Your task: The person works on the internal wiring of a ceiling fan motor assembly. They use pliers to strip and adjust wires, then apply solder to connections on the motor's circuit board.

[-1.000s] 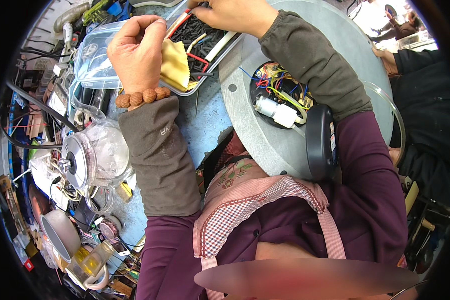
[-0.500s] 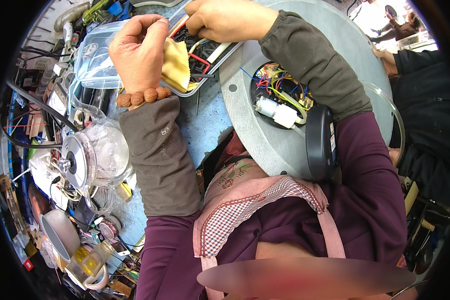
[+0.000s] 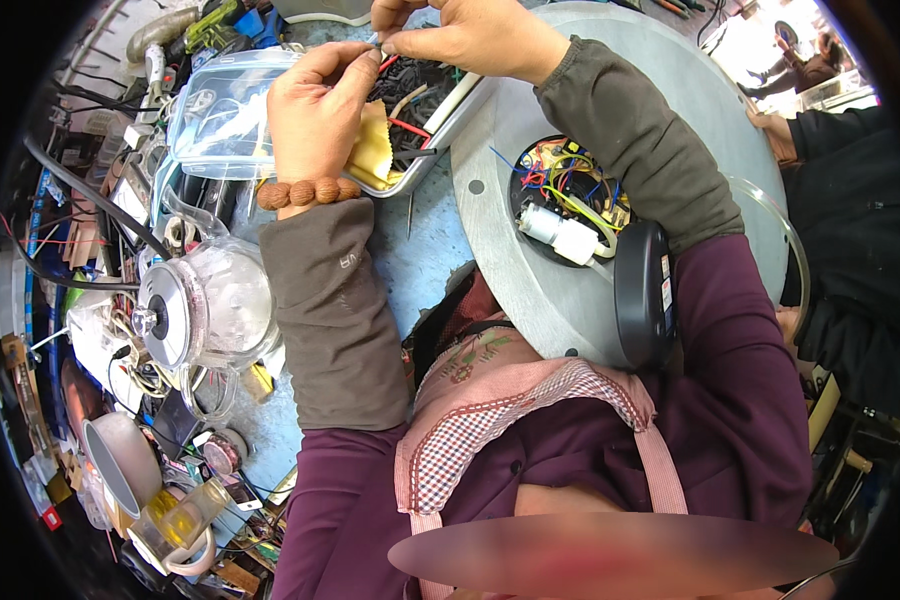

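My left hand (image 3: 315,110) and my right hand (image 3: 480,38) meet at the fingertips over a clear plastic box. Each hand is closed in a pinch; something tiny and dark shows between them, too small to name. Beneath them, the plastic box (image 3: 402,188) holds many short black tube pieces (image 3: 425,100), red strips and a white tube (image 3: 453,103). A yellow cloth (image 3: 372,150) with a zigzag edge hangs over its near side, beside my left wrist. My right forearm reaches across a large grey round plate (image 3: 485,225).
An opening in the plate shows coloured wires (image 3: 560,165) and a small motor (image 3: 560,233), next to a black housing (image 3: 643,290). Left stand a clear plastic container (image 3: 220,165), a glass teapot (image 3: 225,305), a pot (image 3: 125,465) and clutter. Another person's hand (image 3: 773,135) touches the plate's right edge.
My left hand has moved right and my right hand slightly right and up, so their fingertips now meet. The whole scene has shifted slightly rightward in view.
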`<state>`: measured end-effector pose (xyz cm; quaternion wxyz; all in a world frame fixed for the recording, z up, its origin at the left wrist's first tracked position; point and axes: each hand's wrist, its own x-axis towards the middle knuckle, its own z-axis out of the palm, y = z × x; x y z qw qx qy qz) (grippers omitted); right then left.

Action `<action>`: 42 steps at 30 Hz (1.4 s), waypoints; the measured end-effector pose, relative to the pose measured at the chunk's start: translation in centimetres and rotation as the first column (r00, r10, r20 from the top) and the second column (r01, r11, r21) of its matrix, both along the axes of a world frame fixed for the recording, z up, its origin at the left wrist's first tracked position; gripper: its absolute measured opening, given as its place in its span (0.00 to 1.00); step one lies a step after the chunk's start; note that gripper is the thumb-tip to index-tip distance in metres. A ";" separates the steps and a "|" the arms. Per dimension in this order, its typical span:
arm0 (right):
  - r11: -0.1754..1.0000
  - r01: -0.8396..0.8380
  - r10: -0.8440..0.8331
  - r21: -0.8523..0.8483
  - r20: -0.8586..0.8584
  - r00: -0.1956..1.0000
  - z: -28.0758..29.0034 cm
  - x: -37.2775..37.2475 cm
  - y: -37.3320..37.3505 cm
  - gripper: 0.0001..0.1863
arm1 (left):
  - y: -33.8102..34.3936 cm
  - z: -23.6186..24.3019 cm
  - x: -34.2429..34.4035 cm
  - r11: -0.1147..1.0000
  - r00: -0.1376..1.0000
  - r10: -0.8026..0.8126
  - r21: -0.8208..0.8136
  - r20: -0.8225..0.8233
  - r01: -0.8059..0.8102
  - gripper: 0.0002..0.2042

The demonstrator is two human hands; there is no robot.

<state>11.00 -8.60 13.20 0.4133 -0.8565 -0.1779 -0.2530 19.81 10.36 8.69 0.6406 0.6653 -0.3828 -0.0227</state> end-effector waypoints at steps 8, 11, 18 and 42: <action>0.945 0.052 0.047 -0.322 0.292 0.955 -0.5 0.6 -1.0 0.08 | 0.1 0.4 -0.2 0.988 0.999 -0.047 0.149 -0.010 0.048 0.10; 0.951 0.037 0.059 -0.307 0.296 0.953 -0.5 0.6 -0.8 0.10 | 0.4 0.3 0.1 0.984 0.990 -0.089 0.144 -0.110 0.105 0.11; 0.993 -0.093 0.104 -0.075 0.151 0.983 -1.1 0.6 -0.9 0.10 | 0.8 0.9 0.3 0.974 0.970 -0.184 0.100 -0.159 0.202 0.10; 0.915 -0.375 0.197 -0.146 -0.651 0.733 0.9 -1.6 -0.2 0.14 | 4.6 1.1 4.1 0.788 0.939 0.342 0.530 0.045 -0.313 0.15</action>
